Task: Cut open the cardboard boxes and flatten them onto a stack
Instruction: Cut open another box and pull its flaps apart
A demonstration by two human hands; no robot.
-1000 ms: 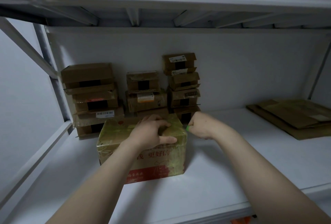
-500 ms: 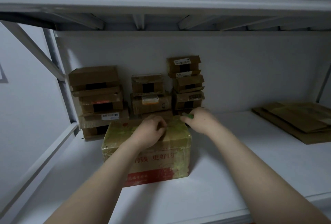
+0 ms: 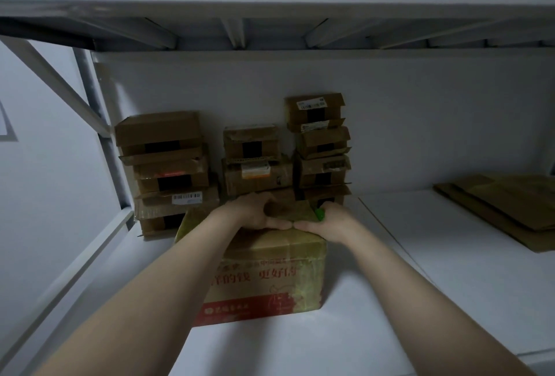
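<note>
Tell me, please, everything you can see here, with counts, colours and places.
large taped cardboard box with red print: one, brown, front centre.
small cardboard boxes: about ten, brown, three piles against back wall.
flattened cardboard sheets: several, brown, stacked far right.
metal shelf: one, white, under everything.
small green object: one, in right hand.
left hand: one, on the large box's top.
right hand: one, beside it, holding the green object.

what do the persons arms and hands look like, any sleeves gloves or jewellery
The left forearm and the right forearm are bare as far as the frame shows: no sleeve reaches into view. The left hand and the right hand wear no gloves. No watch, bracelet or ring shows, though the light is dim and the fingers are partly hidden.
</note>
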